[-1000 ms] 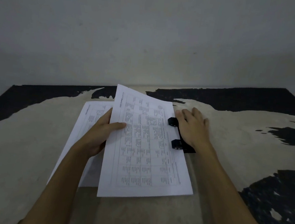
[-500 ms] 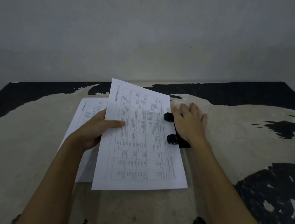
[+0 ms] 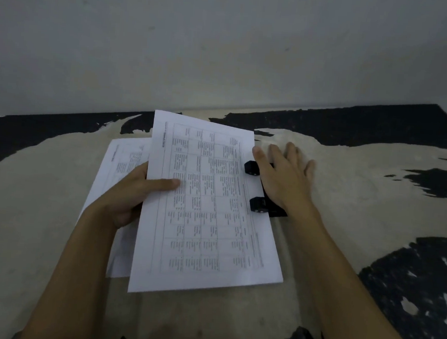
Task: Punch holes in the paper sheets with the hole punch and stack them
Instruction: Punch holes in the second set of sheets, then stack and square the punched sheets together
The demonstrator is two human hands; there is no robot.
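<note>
A white printed sheet (image 3: pixel 208 211) with a table on it lies slightly lifted over the middle of the table. My left hand (image 3: pixel 135 191) grips its left edge, thumb on top. Its right edge sits in the jaws of a black hole punch (image 3: pixel 257 204). My right hand (image 3: pixel 283 179) lies flat on top of the punch with the fingers spread, hiding most of it. Under the held sheet, a stack of printed sheets (image 3: pixel 118 166) lies flat to the left, partly covered.
The table top (image 3: pixel 374 208) is worn beige with black patches of peeled coating. A plain grey wall (image 3: pixel 226 49) rises right behind its far edge. Dark shapes show at the near edge.
The sheet, punch and both hands hold their places relative to each other. The view has shifted slightly, and my right hand's fingers have spread flatter over the punch.
</note>
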